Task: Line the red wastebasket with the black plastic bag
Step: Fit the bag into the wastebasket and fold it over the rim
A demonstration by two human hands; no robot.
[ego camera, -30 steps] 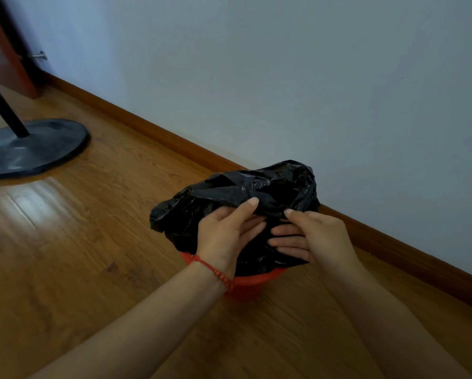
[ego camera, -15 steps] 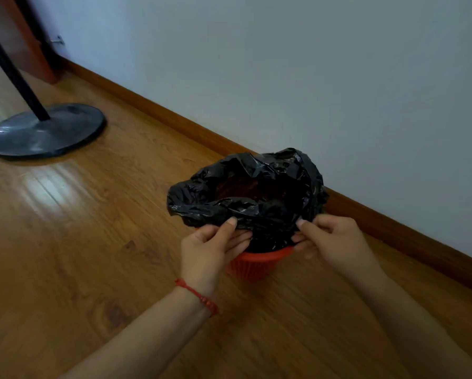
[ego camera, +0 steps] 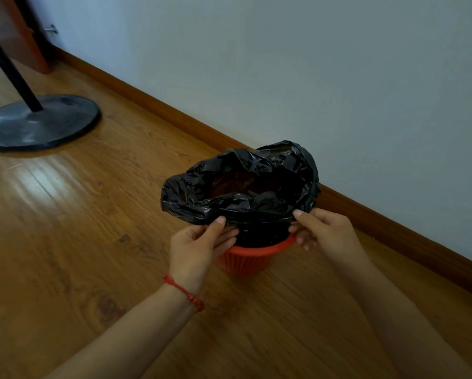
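Black plastic bag (ego camera: 240, 184) mouth sits just ahead of both hands, w/ left hand (ego camera: 199, 247) & right hand (ego camera: 325, 231) pinching its near hem above red wastebasket (ego camera: 245, 259) rim, equally near.

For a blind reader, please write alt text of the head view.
Two hands, left and right, pinch the near edge of a black bag opened over a red bin on a wood floor beside a white wall.
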